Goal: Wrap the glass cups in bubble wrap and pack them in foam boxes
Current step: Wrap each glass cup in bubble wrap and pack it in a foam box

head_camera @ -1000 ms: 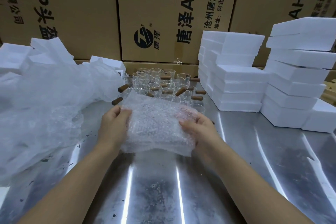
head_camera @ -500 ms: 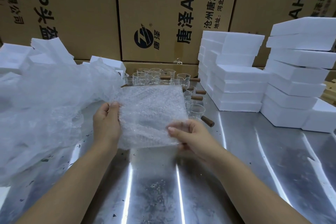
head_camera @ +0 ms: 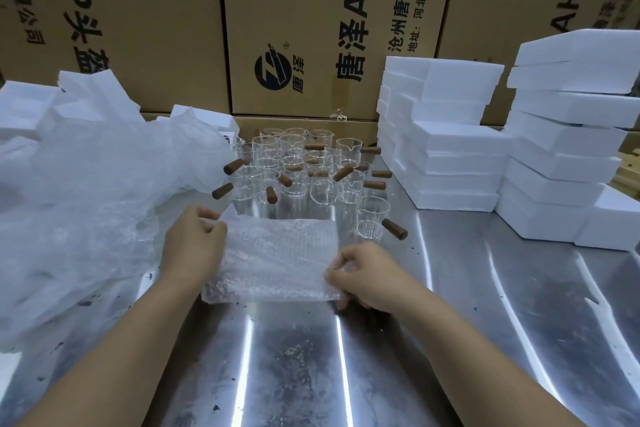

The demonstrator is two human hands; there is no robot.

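Clear bubble wrap sheet (head_camera: 277, 256), brown-handled clear glass cups (head_camera: 294, 170), white foam boxes (head_camera: 453, 149), tan black-printed cartons (head_camera: 311, 28).

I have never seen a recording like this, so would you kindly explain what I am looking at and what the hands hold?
There is no machine here: a person works bare-handed, and the view comes from a camera worn on their head, looking forward and down. The left hand and right hand each pinch a corner of a sheet of bubble wrap over the steel table. Behind it stand clear glass cups with brown handles; a loose heap of wrap lies left, stacked white foam boxes right, cardboard cartons behind.
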